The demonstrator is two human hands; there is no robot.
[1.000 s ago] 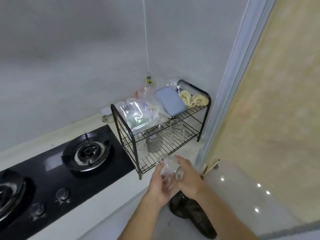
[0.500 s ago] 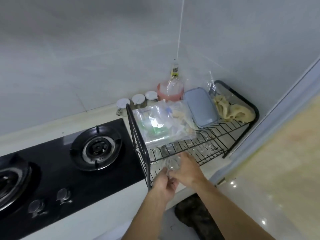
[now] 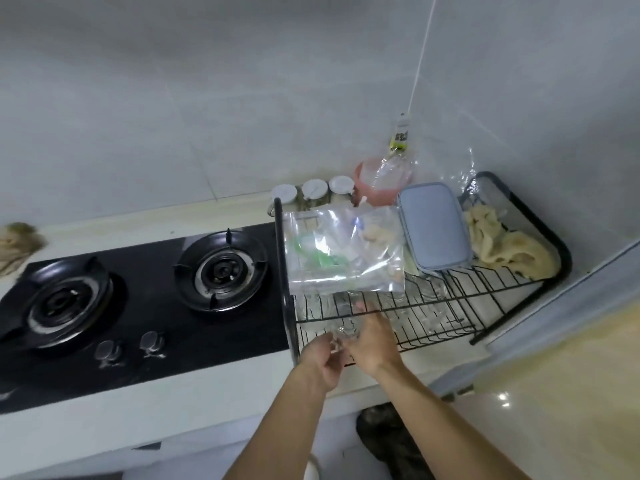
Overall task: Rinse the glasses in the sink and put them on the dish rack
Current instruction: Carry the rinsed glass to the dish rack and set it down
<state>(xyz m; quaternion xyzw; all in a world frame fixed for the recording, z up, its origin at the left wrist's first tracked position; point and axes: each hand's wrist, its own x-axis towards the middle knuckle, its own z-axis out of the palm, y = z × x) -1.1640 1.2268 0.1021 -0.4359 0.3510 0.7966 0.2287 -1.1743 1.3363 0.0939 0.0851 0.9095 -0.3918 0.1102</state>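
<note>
Clear glass (image 3: pixel 341 329) held at the lower tier's front edge of the black wire rack (image 3: pixel 485 292); other glasses (image 3: pixel 433 306) stand inside.

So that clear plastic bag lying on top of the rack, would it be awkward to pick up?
Probably floppy: the clear plastic bag looks thin and wrinkled, so it would likely sag. It seems light, holding only small loose items that may shift. Its front edge overhangs the dish rack wires, so a push might slide it off.

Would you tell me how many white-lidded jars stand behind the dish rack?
3, in a row against the wall behind the dish rack's left end: left jar, middle jar, right jar beside the pink container. More may be hidden behind the rack's contents.
</note>
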